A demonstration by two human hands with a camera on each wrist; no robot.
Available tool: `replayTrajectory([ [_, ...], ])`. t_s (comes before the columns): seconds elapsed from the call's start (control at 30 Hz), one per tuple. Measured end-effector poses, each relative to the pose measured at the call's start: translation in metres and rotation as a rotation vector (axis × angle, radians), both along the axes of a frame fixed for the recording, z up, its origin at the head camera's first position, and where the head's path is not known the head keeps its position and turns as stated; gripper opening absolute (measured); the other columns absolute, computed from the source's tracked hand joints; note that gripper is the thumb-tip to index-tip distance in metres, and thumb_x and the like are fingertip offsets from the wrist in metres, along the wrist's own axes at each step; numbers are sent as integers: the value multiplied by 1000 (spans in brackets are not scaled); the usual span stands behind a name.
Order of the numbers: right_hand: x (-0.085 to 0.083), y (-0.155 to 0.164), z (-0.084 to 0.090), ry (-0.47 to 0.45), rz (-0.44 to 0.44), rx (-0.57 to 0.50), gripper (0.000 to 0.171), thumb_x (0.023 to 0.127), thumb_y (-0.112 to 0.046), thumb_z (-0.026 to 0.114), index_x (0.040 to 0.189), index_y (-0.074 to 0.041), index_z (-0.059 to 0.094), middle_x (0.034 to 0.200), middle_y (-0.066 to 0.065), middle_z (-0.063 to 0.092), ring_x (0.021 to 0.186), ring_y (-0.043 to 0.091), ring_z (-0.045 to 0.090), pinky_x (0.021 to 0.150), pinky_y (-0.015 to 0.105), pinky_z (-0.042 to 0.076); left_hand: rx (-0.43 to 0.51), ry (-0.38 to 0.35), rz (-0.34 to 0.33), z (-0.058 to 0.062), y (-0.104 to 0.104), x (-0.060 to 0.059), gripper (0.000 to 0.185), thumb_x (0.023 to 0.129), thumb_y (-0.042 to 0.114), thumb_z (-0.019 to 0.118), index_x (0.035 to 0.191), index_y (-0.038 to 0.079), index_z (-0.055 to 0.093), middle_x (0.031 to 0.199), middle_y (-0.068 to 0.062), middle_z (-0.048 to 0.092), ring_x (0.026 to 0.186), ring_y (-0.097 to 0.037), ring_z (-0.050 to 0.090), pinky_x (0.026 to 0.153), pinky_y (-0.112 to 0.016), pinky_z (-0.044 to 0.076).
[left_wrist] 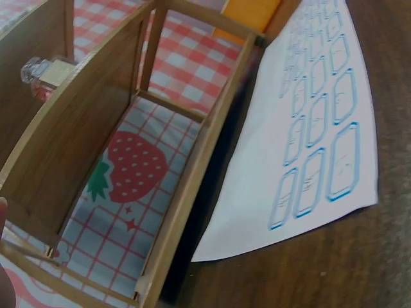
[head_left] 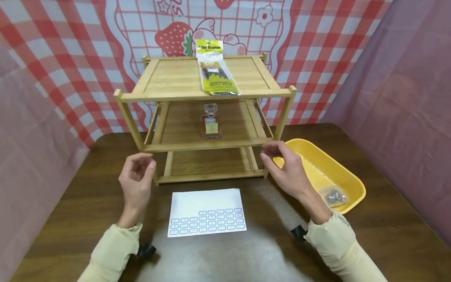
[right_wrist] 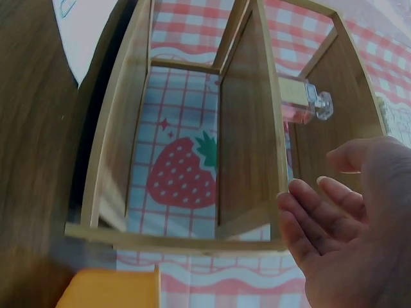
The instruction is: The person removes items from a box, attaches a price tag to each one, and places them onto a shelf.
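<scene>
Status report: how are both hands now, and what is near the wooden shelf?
Left hand and right hand empty, fingers loosely curled, flanking wooden shelf. Perfume bottle on middle level, brush packet on top. Nothing between hands and shelf.

The sheet of labels (head_left: 206,212) carries print too small to read in every view; the left wrist view cuts it off at 12 o'clock. The bag (head_left: 334,196) in the yellow tray (head_left: 310,154) holds contents too small to identify. The perfume bottle (head_left: 211,123) label text is illegible. The left hand (left_wrist: 2,256) shows only as a sliver at 9 o'clock in its wrist view. The right hand (right_wrist: 350,237) is cut off at 4 o'clock.
</scene>
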State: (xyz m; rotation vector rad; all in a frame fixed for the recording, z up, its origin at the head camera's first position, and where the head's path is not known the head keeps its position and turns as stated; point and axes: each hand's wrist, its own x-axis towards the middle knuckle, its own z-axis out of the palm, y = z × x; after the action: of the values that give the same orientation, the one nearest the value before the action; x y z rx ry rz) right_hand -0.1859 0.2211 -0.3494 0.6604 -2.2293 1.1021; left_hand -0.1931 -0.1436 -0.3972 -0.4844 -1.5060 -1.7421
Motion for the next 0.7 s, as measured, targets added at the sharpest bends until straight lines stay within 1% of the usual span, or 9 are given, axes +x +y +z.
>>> replayTrajectory([
  [0.13,3,10,-2,-24,-23,11,22,92,5,73,112,6,65,101,14,70,92,24,65,86,17,48,-90,-16,-28,-4,5,-1,19,92,-13,63,107,-22,58,93,-10,64,86,-12,61,77,-19,50],
  [0.3,7,20,-6,-52,-21,29,21,92,5,72,111,6,65,99,11,69,92,22,63,85,16,48,-198,-59,-84,-9,13,-1,18,90,-16,63,109,-18,61,98,-15,67,90,-15,62,79,-20,52],
  [0.37,8,23,-7,-64,-21,38,20,92,5,72,111,5,65,99,10,69,92,21,62,85,16,48,-238,-88,-100,-12,16,-1,20,90,-17,64,110,-15,62,100,-17,68,93,-15,63,81,-21,53],
  [0.53,12,32,-9,-102,-54,84,21,93,3,72,112,2,65,97,7,69,90,18,63,82,16,48,-353,-176,-132,-16,26,0,23,93,-11,67,115,-7,65,108,-21,69,98,-13,65,85,-21,53],
  [0.7,15,43,-11,-135,-81,133,23,93,3,73,113,2,63,98,8,70,90,18,63,81,15,50,-442,-270,-165,-20,35,0,23,96,-3,70,118,-1,67,114,-17,70,101,-20,66,88,-25,54],
])
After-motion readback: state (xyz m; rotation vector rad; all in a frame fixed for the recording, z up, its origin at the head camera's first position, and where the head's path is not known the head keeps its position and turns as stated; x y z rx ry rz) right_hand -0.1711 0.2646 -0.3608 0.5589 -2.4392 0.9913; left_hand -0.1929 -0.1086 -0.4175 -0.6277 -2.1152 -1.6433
